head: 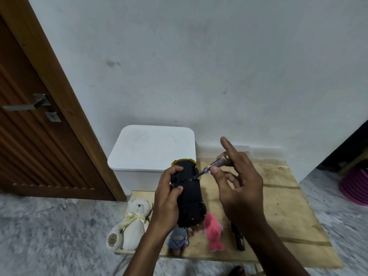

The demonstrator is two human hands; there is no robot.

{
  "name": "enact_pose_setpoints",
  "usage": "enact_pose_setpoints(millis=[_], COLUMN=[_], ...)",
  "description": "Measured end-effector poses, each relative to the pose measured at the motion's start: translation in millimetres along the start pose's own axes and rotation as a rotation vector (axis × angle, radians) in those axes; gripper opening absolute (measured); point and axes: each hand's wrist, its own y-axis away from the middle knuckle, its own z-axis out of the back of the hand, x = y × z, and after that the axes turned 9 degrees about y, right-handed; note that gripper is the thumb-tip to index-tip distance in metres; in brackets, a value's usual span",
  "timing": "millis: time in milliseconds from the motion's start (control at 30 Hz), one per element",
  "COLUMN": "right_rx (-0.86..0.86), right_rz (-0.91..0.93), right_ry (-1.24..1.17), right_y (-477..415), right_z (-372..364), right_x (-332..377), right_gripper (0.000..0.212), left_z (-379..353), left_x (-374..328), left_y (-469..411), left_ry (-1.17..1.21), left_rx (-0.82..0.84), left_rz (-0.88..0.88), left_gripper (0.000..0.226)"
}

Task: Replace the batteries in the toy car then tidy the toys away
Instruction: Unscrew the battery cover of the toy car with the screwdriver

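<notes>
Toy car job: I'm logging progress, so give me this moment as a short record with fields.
car: toy car held upside down above the wooden table
left hand: left hand grips the car's side
right hand: right hand holds a screwdriver, tip on the car's underside
battery cover: looks shut
toys on table: white teddy bear, pink soft toy, small doll
bin: white box, lid on, behind the table

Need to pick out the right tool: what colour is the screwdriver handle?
Clear purple with a brass cap, screwdriver in the right hand; head view.
</notes>
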Motion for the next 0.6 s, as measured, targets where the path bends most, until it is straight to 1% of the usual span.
enact_pose_setpoints(millis=[167,300,467,600], right_rx=[0.031,0.017,0.061,0.058], right_rz=[-0.005,0.027,0.018,0.015], right_ry=[-0.012,-0.012,0.012,-0.005], right_y=[2.4,1.8,2.1,2.1], right_z=[0.1,-1.7,-2.1,-2.6], right_x=[0.1,2.2,0.9,0.9], right_gripper=[0.073,0.064,0.071,0.064], left_z=[2.0,1.8,1.4,0.6], left_x=[-0.9,-1.5,-1.3,-2.6], left_y=[1.7,2.6,4.3,4.4], left_ry=[0.016,0.008,0.001,0.001], left_rx=[-0.006,0.001,-0.002,-0.003], left_rz=[0.006,0.004,0.012,0.002], left_gripper=[0.047,0.049,0.047,0.047])
